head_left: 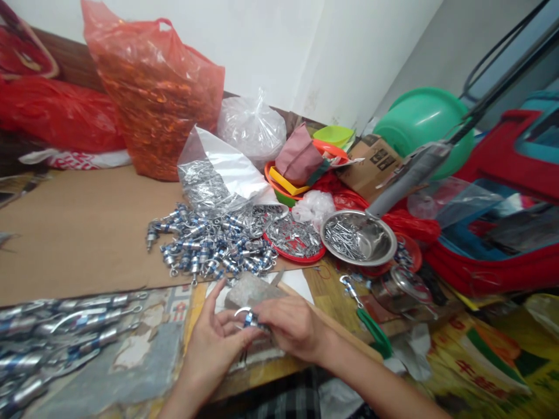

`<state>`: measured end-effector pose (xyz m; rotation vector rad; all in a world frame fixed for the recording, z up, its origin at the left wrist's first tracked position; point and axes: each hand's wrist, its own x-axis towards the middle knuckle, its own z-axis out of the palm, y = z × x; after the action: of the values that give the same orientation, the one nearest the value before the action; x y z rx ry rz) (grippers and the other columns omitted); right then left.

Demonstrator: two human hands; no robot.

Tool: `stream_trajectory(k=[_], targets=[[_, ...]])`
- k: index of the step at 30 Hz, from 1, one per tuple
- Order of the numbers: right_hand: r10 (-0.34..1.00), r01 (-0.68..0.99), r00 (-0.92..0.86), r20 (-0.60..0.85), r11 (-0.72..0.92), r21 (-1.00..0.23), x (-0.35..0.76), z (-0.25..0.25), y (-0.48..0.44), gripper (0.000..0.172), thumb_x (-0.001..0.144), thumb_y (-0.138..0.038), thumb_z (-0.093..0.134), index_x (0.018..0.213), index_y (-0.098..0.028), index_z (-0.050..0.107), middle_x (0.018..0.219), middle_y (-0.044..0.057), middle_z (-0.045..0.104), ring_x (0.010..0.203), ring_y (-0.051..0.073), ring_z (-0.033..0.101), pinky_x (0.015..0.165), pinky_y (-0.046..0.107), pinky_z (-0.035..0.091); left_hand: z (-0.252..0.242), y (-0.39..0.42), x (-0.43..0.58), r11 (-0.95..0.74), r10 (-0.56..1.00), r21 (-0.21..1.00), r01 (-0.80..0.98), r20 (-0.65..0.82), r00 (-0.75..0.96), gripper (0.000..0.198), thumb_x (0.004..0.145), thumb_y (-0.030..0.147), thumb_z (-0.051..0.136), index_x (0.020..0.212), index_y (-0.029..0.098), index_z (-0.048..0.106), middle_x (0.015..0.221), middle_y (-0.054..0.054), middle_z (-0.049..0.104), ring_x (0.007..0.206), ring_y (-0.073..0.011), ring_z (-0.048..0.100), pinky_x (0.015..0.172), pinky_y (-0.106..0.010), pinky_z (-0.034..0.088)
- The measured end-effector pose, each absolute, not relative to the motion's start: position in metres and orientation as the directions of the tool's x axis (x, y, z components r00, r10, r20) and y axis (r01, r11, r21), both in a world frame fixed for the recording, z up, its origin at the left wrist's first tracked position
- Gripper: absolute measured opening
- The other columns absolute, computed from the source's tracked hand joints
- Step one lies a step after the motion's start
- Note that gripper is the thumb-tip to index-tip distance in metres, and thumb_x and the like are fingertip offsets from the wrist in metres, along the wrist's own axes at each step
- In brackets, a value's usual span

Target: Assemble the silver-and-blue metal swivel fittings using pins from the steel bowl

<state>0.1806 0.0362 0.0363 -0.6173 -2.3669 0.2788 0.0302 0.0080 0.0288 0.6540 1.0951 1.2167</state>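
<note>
Between my two hands, above the table's front edge, is a small silver-and-blue metal fitting [250,318] with a curved, hook-like arm. My left hand [217,331] pinches it from the left with thumb and fingertips, the index finger raised. From the right, the bent fingers of my right hand [292,326] close on its other end and hide part of it. A grey block [248,289] lies just behind my hands on a white sheet. Beyond it is a heap of similar silver-and-blue fittings [213,244] on brown cardboard [87,227].
Longer assembled fittings [65,331] lie at the left, blurred. A red plate [297,256] of small metal parts and a steel bowl [388,238] of pins stand behind. A green-handled tool [374,331] sits at the right. Orange [157,99] and clear bags [253,128] line the wall.
</note>
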Motion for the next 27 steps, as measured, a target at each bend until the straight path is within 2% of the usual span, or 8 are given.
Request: stream_trajectory(k=[5,8,11,14,16,19,22,27], targets=[[0.372,0.378,-0.79,0.487,0.921,-0.091,0.182,0.047,0.03,0.02,0.087,-0.012,0.036,0.085,-0.01,0.056,0.081,0.009,0.068,0.078,0.015,0.063,0.073,0.026,0.052,0.027,0.008,0.029,0.261,0.955,0.871,-0.415,-0.297,-0.022,0.102,0.047,0.014,0.075,0.132,0.018,0.019,0.056,0.003,0.064,0.042,-0.0086,0.055,0.044,-0.018,0.044],[0.38,0.418,-0.822,0.424,0.909,-0.004,0.182,0.05,0.021,0.021,0.087,-0.012,0.036,0.093,-0.009,0.056,0.093,0.011,0.066,0.09,0.018,0.061,0.08,0.029,0.05,0.024,0.008,0.028,0.257,0.957,0.864,-0.433,-0.29,-0.009,0.101,0.048,0.012,0.074,0.132,0.019,0.019,0.056,0.003,0.064,0.045,-0.009,0.057,0.046,-0.017,0.044],[0.474,0.454,-0.774,0.42,0.878,-0.153,0.19,0.044,0.013,0.027,0.087,-0.01,0.034,0.11,-0.01,0.048,0.107,0.011,0.061,0.103,0.017,0.055,0.087,0.029,0.047,0.023,0.008,0.028,0.266,0.954,0.868,-0.42,-0.3,-0.016,0.104,0.046,0.014,0.076,0.132,0.018,0.018,0.057,0.003,0.064,0.049,-0.0109,0.059,0.049,-0.02,0.047],[0.718,0.645,-0.491,0.494,0.68,-0.348,0.21,0.031,0.014,0.035,0.086,-0.01,0.032,0.12,-0.014,0.04,0.111,0.011,0.057,0.105,0.016,0.052,0.088,0.031,0.045,0.024,0.007,0.029,0.278,0.947,0.878,-0.391,-0.319,-0.045,0.106,0.044,0.015,0.077,0.132,0.019,0.019,0.057,0.005,0.063,0.051,-0.0135,0.061,0.051,-0.024,0.05],[0.863,0.824,-0.283,0.418,0.442,-0.354,0.227,0.022,0.019,0.032,0.085,-0.018,0.04,0.117,-0.015,0.044,0.105,0.012,0.058,0.098,0.021,0.055,0.081,0.037,0.047,0.024,0.007,0.029,0.278,0.946,0.884,-0.376,-0.319,-0.05,0.105,0.044,0.015,0.078,0.132,0.02,0.02,0.058,0.005,0.062,0.054,-0.0142,0.062,0.053,-0.024,0.051],[0.963,0.93,-0.228,0.141,0.258,-0.262,0.248,0.013,0.023,0.027,0.08,-0.028,0.05,0.104,-0.017,0.055,0.089,0.009,0.059,0.084,0.024,0.058,0.071,0.038,0.048,0.021,0.007,0.029,0.273,0.952,0.891,-0.362,-0.305,-0.032,0.105,0.045,0.016,0.078,0.132,0.02,0.019,0.059,0.004,0.063,0.058,-0.0145,0.063,0.054,-0.024,0.051],[0.975,0.922,-0.203,0.088,0.22,-0.317,0.255,0.017,0.019,0.019,0.082,-0.025,0.046,0.097,-0.018,0.056,0.086,0.006,0.058,0.079,0.019,0.059,0.07,0.032,0.048,0.019,0.008,0.027,0.266,0.955,0.901,-0.341,-0.295,-0.034,0.106,0.045,0.016,0.078,0.132,0.02,0.018,0.06,0.004,0.063,0.057,-0.0136,0.062,0.054,-0.023,0.05],[0.907,0.809,-0.3,0.295,0.406,-0.425,0.244,0.054,-0.004,0.033,0.084,-0.019,0.045,0.117,-0.02,0.046,0.101,0.007,0.059,0.09,0.016,0.058,0.075,0.026,0.047,0.017,0.007,0.026,0.27,0.955,0.908,-0.321,-0.294,-0.028,0.106,0.044,0.017,0.078,0.132,0.021,0.019,0.061,0.004,0.062,0.056,-0.0133,0.062,0.054,-0.023,0.05]])
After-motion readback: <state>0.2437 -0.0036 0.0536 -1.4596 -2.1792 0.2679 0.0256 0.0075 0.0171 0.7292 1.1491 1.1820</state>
